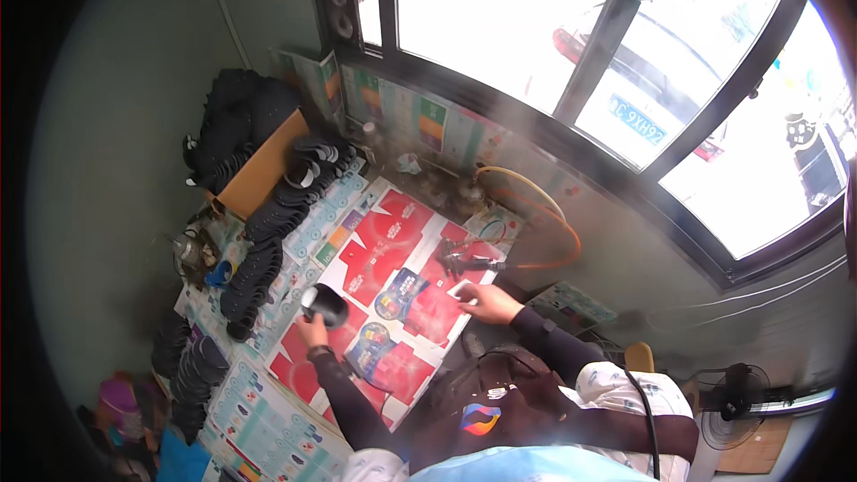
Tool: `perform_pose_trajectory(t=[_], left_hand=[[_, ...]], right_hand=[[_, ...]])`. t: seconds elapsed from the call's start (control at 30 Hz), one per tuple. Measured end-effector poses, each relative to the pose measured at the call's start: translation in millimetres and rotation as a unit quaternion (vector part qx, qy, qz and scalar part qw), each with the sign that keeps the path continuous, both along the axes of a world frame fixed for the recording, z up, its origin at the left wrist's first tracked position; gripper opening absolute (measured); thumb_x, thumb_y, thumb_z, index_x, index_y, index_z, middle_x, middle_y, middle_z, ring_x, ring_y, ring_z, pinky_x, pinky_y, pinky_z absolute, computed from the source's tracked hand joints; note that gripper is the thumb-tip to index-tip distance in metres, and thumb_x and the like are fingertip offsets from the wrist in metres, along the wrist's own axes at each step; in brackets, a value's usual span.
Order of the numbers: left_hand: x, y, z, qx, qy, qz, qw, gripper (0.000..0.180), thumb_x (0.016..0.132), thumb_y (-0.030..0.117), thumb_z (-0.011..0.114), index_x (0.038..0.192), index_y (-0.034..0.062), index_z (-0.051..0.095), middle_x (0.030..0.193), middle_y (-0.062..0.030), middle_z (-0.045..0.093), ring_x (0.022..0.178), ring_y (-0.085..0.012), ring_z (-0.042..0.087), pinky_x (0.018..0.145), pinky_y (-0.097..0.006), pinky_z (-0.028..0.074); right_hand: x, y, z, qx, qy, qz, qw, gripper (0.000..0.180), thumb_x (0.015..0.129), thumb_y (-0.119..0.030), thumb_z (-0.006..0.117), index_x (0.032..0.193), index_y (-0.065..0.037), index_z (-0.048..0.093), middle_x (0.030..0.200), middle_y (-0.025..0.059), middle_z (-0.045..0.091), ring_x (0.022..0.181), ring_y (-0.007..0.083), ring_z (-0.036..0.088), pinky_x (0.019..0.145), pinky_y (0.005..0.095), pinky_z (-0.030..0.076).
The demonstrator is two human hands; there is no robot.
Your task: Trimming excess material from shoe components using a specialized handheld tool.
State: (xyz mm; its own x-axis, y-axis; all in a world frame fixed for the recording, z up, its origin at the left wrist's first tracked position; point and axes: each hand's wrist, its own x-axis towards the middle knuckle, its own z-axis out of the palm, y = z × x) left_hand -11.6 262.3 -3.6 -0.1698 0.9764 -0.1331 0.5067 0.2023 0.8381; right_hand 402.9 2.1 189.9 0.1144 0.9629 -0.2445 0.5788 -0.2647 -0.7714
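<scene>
My left hand (313, 330) grips a black curved shoe-sole piece (326, 305) just above the red printed cardboard sheet (393, 241) that covers the worktable. My right hand (485, 302) rests at the right edge of that sheet, fingers on a small white flat piece (461, 291). Just beyond my right hand lies a metal spray tool (464, 261) with an orange hose (544, 214). Both forearms are in dark sleeves.
Rows of stacked black sole pieces (268, 241) run along the table's left side, more in a cardboard box (259, 174). A metal pot (186, 252) stands at far left. A window (536, 27) lies beyond the table; a small fan (732, 402) stands at lower right.
</scene>
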Motion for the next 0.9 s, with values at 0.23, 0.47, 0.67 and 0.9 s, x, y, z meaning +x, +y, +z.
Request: perform_pose_trajectory(t=[0.23,0.47,0.67,0.9], left_hand=[[110.3,-163.3,115.9,-0.053,-0.197,-0.152,0.967,0.04,0.077,0.004,0.068,0.113,-0.0034,0.052,0.096,-0.0145,0.066,0.085,-0.0242,0.066,0.082,-0.035,0.052],[134.2,-206.8,123.6,-0.037,-0.185,-0.178,0.966,0.038,0.093,0.022,0.067,0.116,-0.0066,0.06,0.103,-0.0211,0.07,0.094,-0.0318,0.069,0.083,-0.041,0.052],[156.7,-184.7,136.7,0.138,-0.135,-0.112,0.975,0.04,0.098,0.031,0.065,0.102,-0.0091,0.065,0.079,-0.0166,0.069,0.071,-0.0184,0.063,0.065,-0.039,0.05],[149.1,-170.2,167.5,-0.202,-0.604,-0.1,0.765,0.05,0.107,0.045,0.046,0.135,0.0053,0.056,0.128,-0.0059,0.064,0.115,-0.0157,0.06,0.096,-0.035,0.048]], right_hand=[[-93.0,70.6,-5.4,-0.048,0.227,0.052,0.971,0.068,0.09,-0.031,0.076,0.14,0.005,0.046,0.127,0.0203,0.064,0.118,0.0247,0.06,0.102,0.0347,0.047],[-103.1,50.9,-34.7,0.007,0.088,-0.022,0.996,0.044,0.087,-0.016,0.072,0.125,0.004,0.061,0.11,0.0188,0.072,0.104,0.0268,0.069,0.091,0.0383,0.053],[-84.7,63.9,4.3,-0.078,0.076,0.011,0.994,0.044,0.084,-0.02,0.075,0.118,0.005,0.064,0.104,0.021,0.067,0.097,0.0267,0.065,0.083,0.0386,0.054],[-63.5,79.0,-23.1,-0.031,0.285,-0.027,0.958,0.031,0.086,-0.001,0.072,0.115,0.007,0.064,0.103,0.0102,0.073,0.094,0.0151,0.068,0.084,0.0311,0.054]])
